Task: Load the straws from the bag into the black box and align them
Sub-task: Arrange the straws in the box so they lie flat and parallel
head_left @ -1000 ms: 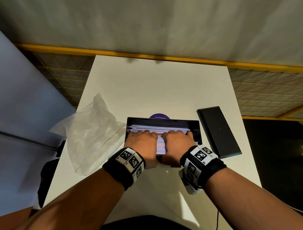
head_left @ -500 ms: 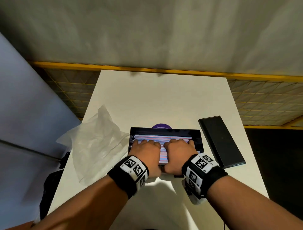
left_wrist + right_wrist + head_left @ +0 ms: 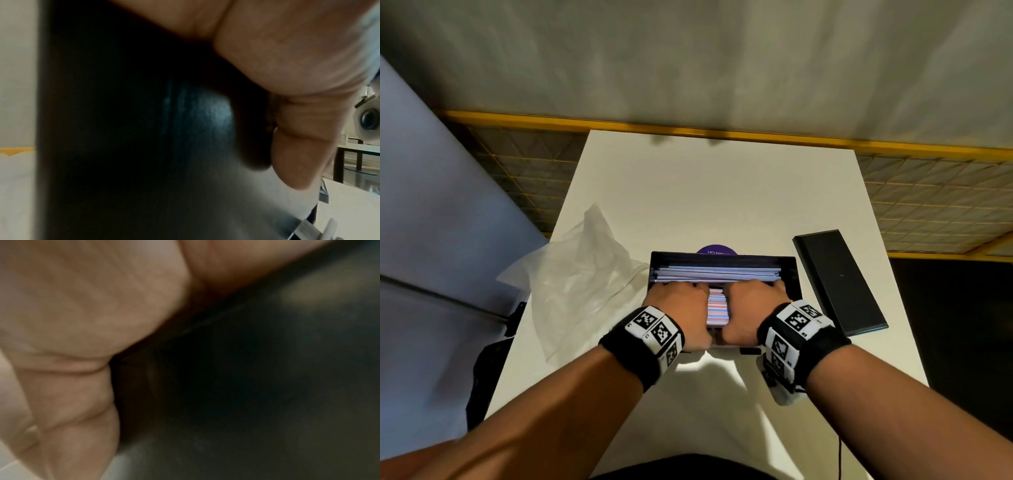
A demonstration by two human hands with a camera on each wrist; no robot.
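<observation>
Both hands have bent their fingers (image 3: 690, 287) down onto the pastel striped paper straws (image 3: 717, 274) in the rectangular black box (image 3: 722, 257); whether the grip of my left hand (image 3: 681, 308) or right hand (image 3: 751, 306) closes on any I cannot tell. I'd press evenly, squaring ends against one wall. The crumpled clear plastic bag (image 3: 582, 277) lies left, the flat black lid (image 3: 839, 284) right; neither obstructs.

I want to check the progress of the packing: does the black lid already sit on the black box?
No, the black lid lies flat on the table, to the right of the open black box.
</observation>
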